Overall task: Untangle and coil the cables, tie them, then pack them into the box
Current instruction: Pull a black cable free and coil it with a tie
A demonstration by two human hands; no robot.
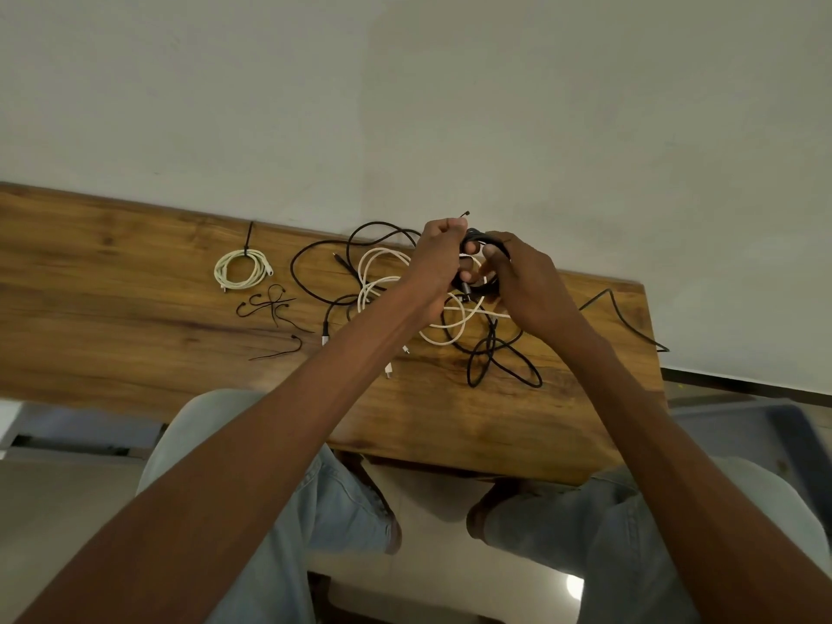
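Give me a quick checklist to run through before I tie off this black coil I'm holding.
1. Black coil held by both hands, left hand and right hand: ok.
2. Spare cable ties lying on the table: ok.
3. A tie already in the hands: cannot tell.
4. Coil free of the tangled cables beneath: cannot tell.
5. White coil already tied: ok.
6. Box in view for packing: not ok.

A wooden worktop (112, 272) with dark grain runs from nine o'clock toward three o'clock. A plain pale wall (405, 83) fills everything toward twelve. Light blue jeans (315, 502) and pale floor (427, 578) show at six o'clock.
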